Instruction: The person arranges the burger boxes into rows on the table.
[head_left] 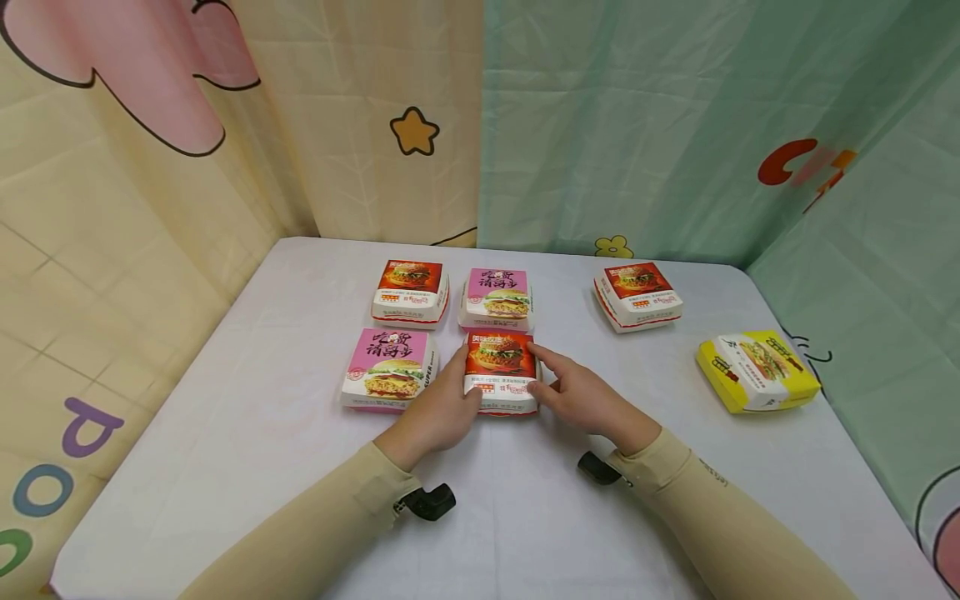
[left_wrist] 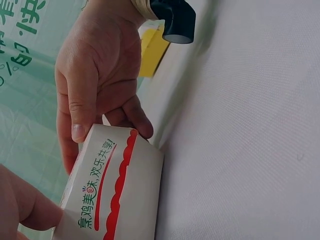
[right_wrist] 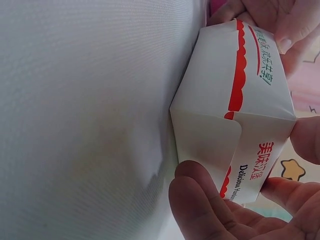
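A red-and-white burger box [head_left: 500,375] stands on the table in the front row, with a hand at each side. My left hand [head_left: 442,407] grips its left side, the thumb near the front top edge. On the opposite side my right hand [head_left: 588,397] holds it, thumb at the near corner and fingers along the side, as the right wrist view shows. The white side of the burger box [right_wrist: 235,80] has a red scalloped band. A pink burger box [head_left: 390,367] lies just left of my left hand. Behind the held box sits another pink burger box [head_left: 497,298].
A red burger box [head_left: 410,292] stands at the back left, another red burger box [head_left: 637,296] at the back right. A yellow burger box [head_left: 757,371] lies near the right edge of the white table [head_left: 225,417]. Printed curtains [head_left: 360,117] hang around the table.
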